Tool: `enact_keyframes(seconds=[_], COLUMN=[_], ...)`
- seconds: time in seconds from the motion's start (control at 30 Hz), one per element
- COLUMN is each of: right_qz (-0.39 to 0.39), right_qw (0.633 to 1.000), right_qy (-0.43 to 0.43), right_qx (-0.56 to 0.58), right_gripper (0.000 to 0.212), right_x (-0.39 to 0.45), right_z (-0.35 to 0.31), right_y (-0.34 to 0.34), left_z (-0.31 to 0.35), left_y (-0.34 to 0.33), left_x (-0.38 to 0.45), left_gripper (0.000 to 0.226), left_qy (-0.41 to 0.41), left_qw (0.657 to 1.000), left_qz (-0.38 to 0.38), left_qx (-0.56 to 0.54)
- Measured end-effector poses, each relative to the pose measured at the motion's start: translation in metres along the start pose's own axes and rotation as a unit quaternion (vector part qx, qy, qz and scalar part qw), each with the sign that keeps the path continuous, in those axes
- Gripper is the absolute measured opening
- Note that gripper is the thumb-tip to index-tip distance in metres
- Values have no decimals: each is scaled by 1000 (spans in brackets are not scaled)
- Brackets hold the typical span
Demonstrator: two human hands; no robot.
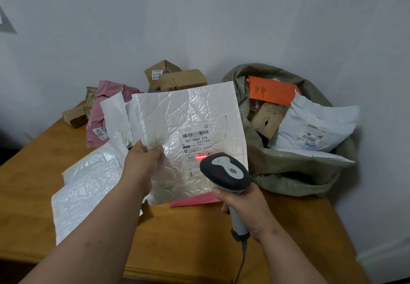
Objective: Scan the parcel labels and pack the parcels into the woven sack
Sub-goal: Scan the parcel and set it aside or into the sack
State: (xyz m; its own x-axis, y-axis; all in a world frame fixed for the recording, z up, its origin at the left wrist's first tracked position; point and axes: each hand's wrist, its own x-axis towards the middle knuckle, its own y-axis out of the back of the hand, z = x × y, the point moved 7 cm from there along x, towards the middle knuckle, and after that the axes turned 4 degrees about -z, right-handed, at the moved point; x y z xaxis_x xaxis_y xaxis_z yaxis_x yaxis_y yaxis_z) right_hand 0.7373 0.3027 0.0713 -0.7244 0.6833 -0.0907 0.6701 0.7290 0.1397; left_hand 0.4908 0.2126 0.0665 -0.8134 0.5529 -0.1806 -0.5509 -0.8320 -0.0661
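My left hand [142,163] grips the left edge of a white bubble mailer [188,115] and holds it tilted up over the table. Its shipping label [196,142] faces me, with a red scan line across its lower barcode. My right hand [246,210] is closed around the handle of a grey barcode scanner [225,173], whose head points at that label from just below it. The green woven sack [288,168] lies open at the right, holding an orange parcel [271,90], a brown box [267,119] and a white poly bag [315,128].
More white bubble mailers [88,186] lie on the wooden table [188,239] at the left. A pink poly bag [99,115] and brown boxes [177,78] sit at the back by the wall. A pink flat parcel [193,201] lies under the held mailer.
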Motion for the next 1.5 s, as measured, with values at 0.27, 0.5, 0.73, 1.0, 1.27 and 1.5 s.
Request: enact_keyframes(seconds=[0.27,0.5,0.73,1.0,1.27,1.5], right_qz=[-4,-6,-3,72,232,377], right_qw=[1000,1000,1000,995,968,923], right_qy=[0,4,10,23,30,27], right_qx=[12,14,19,71,89,75], right_gripper=[15,8,8,11,25,22], right_x=[7,11,13,15,18,18], right_z=[-1,2,4,14,24,15], right_y=[11,23,41,81,140,190], left_z=[3,3,-3,18,74,75], left_y=[-11,-19,-31,-60,-142,-258], left_x=[-3,-5,-5,-6,-7,27], left_gripper=[15,14,14,14,21,24], left_qy=[0,0,10,-47,-152,-158], left_qw=[1000,1000,1000,998,987,965], left_qz=[2,7,14,35,-52,-205], left_qx=[7,6,-5,-5,-32,-49])
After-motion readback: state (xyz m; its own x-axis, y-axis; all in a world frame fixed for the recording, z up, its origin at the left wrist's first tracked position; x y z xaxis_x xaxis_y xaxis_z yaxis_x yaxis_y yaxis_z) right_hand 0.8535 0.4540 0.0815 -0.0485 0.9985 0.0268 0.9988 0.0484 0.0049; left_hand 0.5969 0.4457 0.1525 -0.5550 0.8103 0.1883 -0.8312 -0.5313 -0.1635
